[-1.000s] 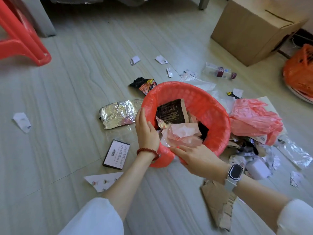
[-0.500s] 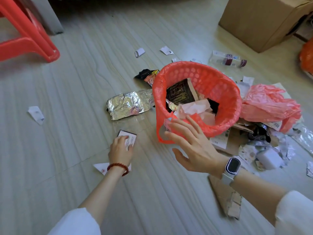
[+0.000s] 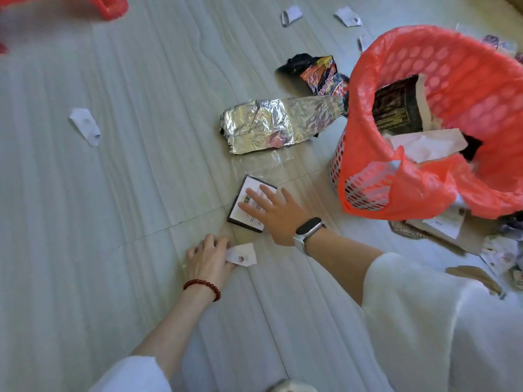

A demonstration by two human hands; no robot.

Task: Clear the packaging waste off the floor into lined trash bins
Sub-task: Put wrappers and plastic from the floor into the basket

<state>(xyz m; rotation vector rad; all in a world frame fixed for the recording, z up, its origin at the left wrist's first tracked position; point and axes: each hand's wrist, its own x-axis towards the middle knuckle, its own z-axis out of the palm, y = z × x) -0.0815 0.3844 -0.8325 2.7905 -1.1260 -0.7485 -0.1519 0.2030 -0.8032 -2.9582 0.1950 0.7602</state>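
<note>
A white perforated trash bin with a red liner [image 3: 365, 154] stands at the right, holding a dark packet and pale paper. On the floor lies a flat black-edged card box with a white label [image 3: 244, 203]. My right hand [image 3: 271, 209], fingers spread, rests on top of it. My left hand [image 3: 208, 257] is lower left, fingers closed on a white paper scrap [image 3: 243, 254] lying on the floor. A crumpled silver foil bag [image 3: 266, 124] and a colourful snack wrapper [image 3: 319, 73] lie left of the bin.
Several small white paper scraps [image 3: 86, 125] dot the floor, some near the top [image 3: 291, 14]. Cardboard and mixed wrappers pile up at the right under the bin [image 3: 441, 230]. A red plastic stool leg [image 3: 110, 7] shows at the top left.
My right hand left the bin and came down onto the card box. My left hand moved off that box down to the white paper scrap. The view swung left and down.
</note>
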